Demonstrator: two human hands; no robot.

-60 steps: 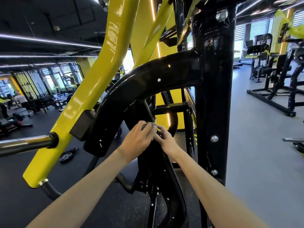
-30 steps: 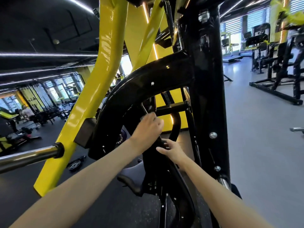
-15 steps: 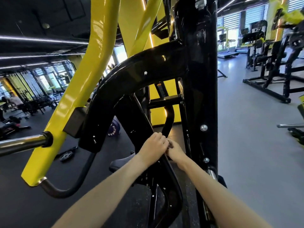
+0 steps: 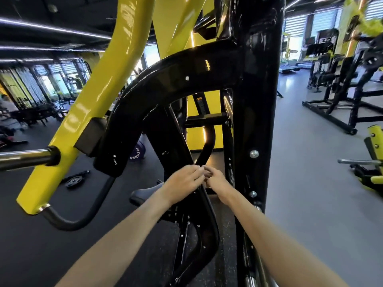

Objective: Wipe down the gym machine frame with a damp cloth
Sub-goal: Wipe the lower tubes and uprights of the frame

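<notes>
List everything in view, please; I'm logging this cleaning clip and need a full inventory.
curved frame tube: one, black, centre
upright post: one, black, right of centre
slanted bar: one, black, under both grips
lever arm: one, yellow, left
weight sleeve: one, chrome, far left
black weight plate: one, floor, left
purple weight plate: one, behind the curved tube
seat pad: one, dark, just left of the left wrist
other machines: several, black and yellow, right background
cloth: none discernible
left grip: one, bare, fingers curled on the slanted bar
right grip: one, bare, fingertips meeting the left grip
</notes>
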